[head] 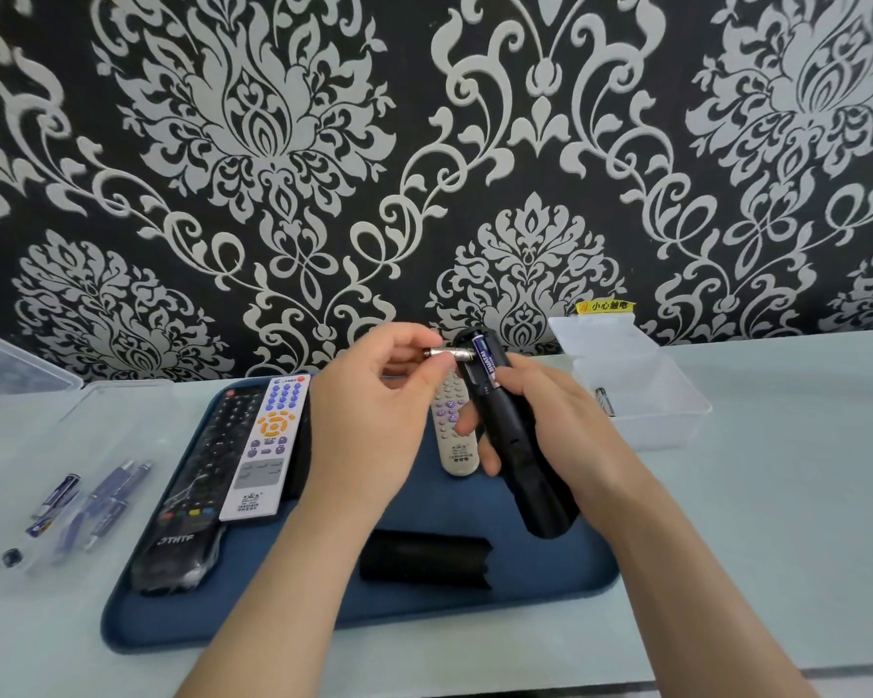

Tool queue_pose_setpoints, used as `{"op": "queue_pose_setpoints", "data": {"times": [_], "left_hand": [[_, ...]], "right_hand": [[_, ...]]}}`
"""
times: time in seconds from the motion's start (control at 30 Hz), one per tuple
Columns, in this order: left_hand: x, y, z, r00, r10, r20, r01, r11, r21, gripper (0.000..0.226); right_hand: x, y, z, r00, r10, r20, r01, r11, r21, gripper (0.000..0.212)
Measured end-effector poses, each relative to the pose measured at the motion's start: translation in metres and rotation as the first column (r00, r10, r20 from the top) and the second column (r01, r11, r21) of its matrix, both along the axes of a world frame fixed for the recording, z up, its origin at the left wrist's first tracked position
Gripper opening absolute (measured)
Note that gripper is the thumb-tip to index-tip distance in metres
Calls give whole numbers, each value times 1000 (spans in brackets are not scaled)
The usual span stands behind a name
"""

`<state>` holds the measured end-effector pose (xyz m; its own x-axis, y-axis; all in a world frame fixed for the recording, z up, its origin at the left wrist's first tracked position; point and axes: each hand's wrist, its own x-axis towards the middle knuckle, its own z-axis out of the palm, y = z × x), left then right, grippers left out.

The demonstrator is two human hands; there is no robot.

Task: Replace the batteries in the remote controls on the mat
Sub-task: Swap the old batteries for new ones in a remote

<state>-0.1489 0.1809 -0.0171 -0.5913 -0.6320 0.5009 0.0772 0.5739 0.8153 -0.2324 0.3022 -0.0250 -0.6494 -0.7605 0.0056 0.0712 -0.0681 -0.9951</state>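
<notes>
My right hand (550,420) grips a black remote (515,445) held back side up above the blue mat (550,571). Its open battery bay holds one blue battery (488,358). My left hand (374,415) pinches a silver battery (449,353) at the edge of that bay. The remote's black cover (424,559) lies on the mat in front. Also on the mat lie a black remote (192,491), a white remote (265,445) and a grey remote (452,425), partly hidden behind my hands.
Several blue batteries (92,501) lie in a clear tray at the left. A clear plastic box (641,390) at the right holds a battery. Another clear box (16,365) stands at the far left. A patterned wall rises right behind the pale table.
</notes>
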Motion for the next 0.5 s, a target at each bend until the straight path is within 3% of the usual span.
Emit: {"op": "queue_pose_setpoints", "data": {"times": [0.4, 0.5], "left_hand": [[3, 0, 4, 990, -55, -129, 92, 949, 303, 24], [2, 2, 5, 991, -50, -123, 81, 963, 259, 23]], "right_hand": [[5, 1, 3, 1000, 24, -20, -25, 1000, -17, 23], [5, -1, 1, 999, 37, -33, -37, 999, 3, 23]]}}
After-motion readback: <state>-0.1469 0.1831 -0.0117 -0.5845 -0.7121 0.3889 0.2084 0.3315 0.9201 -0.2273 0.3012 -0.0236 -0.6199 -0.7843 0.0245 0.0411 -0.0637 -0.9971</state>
